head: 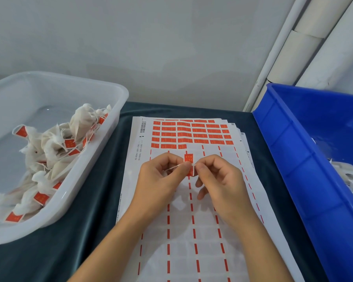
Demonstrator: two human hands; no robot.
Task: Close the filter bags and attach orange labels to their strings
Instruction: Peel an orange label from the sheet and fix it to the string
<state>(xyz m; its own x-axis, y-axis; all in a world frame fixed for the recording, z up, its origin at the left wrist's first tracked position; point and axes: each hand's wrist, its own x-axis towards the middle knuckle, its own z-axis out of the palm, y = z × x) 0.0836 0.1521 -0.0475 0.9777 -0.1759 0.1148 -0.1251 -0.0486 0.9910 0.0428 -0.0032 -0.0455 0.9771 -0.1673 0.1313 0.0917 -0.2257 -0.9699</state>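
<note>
White tub [114, 127] left, blue bin [277, 151] right — sheet [192, 231] between.

A plain grey-white wall [151, 47] is filling the upper half of the view, evenly lit, with soft light falling on it and no hard shadows. At the right, white pipes [300, 49] are running up the wall at a slant, one thick pipe showing a joint partway along, with a thin white strip beside them. Below, a table is lying under a dark teal cloth [86, 210], its far edge meeting the wall.
</note>
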